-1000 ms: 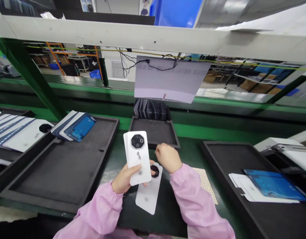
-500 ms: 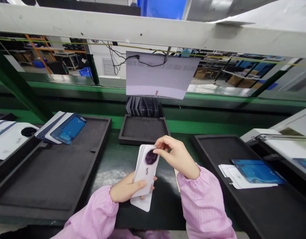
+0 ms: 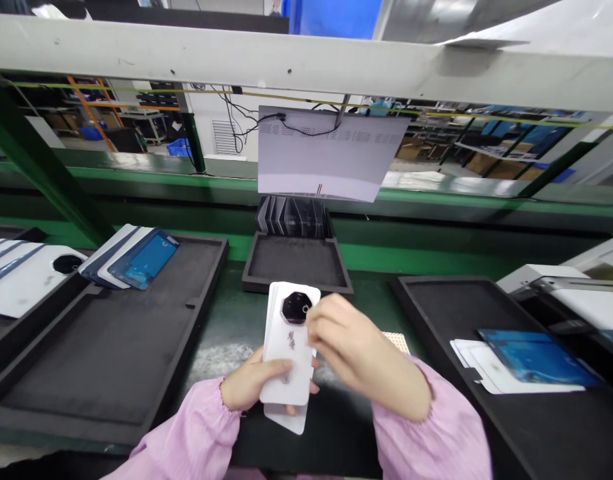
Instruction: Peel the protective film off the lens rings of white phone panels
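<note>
My left hand (image 3: 254, 380) is closed around a small stack of white phone back covers (image 3: 281, 370), thumb flat on the top one. That cover has a dark octagonal camera patch (image 3: 295, 308) near its upper end and small dark lettering below. Another white piece sticks out beneath, at the lower end. My right hand (image 3: 351, 340) is at the stack's upper right edge, beside the camera patch. Its fingers are curled together and slightly blurred; whatever lies between their tips cannot be made out.
Black trays stand left (image 3: 96, 360) and right (image 3: 436, 300); a smaller tray (image 3: 296, 263) is ahead. Blue-filmed panels (image 3: 149, 261) and white covers (image 3: 26, 277) lie left. Another blue-filmed panel (image 3: 541, 357) lies right. Dark panels (image 3: 291, 217) stand below a hanging white board (image 3: 331, 157).
My right hand has moved down along the right edge of the stack, its fingers now more curled. The stack is turned more upright in my left hand. The view has shifted slightly.
</note>
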A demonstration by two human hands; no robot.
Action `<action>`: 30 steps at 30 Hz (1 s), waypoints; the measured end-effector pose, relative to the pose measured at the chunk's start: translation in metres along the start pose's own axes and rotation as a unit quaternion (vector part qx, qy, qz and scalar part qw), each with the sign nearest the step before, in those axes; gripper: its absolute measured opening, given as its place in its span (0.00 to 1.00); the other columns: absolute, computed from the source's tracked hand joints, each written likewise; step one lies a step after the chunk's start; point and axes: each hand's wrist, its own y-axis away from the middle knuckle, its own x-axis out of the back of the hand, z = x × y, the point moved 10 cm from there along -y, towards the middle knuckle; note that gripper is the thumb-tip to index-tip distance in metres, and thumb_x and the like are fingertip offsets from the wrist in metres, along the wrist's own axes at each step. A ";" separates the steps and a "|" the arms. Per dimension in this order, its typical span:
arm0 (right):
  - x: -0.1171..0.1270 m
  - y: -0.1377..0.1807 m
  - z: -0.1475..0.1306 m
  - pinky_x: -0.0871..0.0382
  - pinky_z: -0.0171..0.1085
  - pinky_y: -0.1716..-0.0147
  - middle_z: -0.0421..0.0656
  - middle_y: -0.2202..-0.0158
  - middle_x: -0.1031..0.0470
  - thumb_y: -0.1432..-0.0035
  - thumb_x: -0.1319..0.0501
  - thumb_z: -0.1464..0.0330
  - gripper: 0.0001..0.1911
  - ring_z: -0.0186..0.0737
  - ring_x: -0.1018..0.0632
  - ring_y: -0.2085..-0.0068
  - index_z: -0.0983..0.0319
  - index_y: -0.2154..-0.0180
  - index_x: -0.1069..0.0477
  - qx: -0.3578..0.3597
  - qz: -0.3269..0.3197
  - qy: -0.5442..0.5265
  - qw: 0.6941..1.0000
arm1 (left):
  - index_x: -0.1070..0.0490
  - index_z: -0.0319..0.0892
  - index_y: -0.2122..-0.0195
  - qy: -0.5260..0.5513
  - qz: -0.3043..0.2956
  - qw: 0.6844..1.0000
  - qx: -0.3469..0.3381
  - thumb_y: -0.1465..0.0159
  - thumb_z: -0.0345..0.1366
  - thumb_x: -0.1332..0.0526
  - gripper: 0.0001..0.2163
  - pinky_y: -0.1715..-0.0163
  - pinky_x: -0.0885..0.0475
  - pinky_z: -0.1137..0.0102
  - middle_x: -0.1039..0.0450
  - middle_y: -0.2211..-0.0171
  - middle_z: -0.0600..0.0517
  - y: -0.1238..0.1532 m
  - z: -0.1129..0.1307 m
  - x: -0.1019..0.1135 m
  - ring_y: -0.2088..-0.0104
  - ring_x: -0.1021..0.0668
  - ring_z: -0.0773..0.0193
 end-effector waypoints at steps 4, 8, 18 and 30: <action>0.000 0.017 -0.041 0.31 0.35 0.70 0.41 0.74 0.27 0.40 0.49 0.75 0.11 0.36 0.27 0.70 0.60 0.71 0.32 0.067 -0.093 -0.083 0.990 | 0.29 0.33 0.55 0.055 -0.016 0.998 -0.014 0.42 0.35 0.41 0.15 0.83 0.29 0.74 0.24 0.72 0.43 0.005 0.009 -0.005 0.77 0.22 0.60; 0.025 0.026 -0.040 0.29 0.33 0.72 0.40 0.73 0.24 0.41 0.45 0.74 0.08 0.36 0.24 0.72 0.58 0.64 0.29 0.055 -0.067 -0.135 0.987 | 0.30 0.33 0.53 0.058 -0.070 0.995 0.028 0.42 0.39 0.41 0.18 0.82 0.29 0.74 0.23 0.66 0.39 0.009 0.004 -0.019 0.74 0.22 0.59; 0.053 0.033 -0.004 0.28 0.36 0.72 0.42 0.69 0.23 0.44 0.48 0.79 0.17 0.39 0.23 0.68 0.55 0.58 0.30 0.001 0.046 -0.101 0.994 | 0.31 0.33 0.51 0.033 -0.103 0.992 0.064 0.41 0.40 0.43 0.20 0.78 0.26 0.72 0.24 0.61 0.37 0.010 -0.007 -0.026 0.70 0.21 0.57; 0.066 0.038 0.036 0.28 0.36 0.71 0.39 0.69 0.24 0.44 0.42 0.72 0.07 0.38 0.23 0.69 0.55 0.68 0.28 -0.160 0.184 -0.033 0.969 | 0.30 0.33 0.52 0.056 -0.116 0.988 0.082 0.40 0.41 0.43 0.20 0.79 0.27 0.72 0.23 0.63 0.36 0.011 -0.009 -0.033 0.71 0.21 0.57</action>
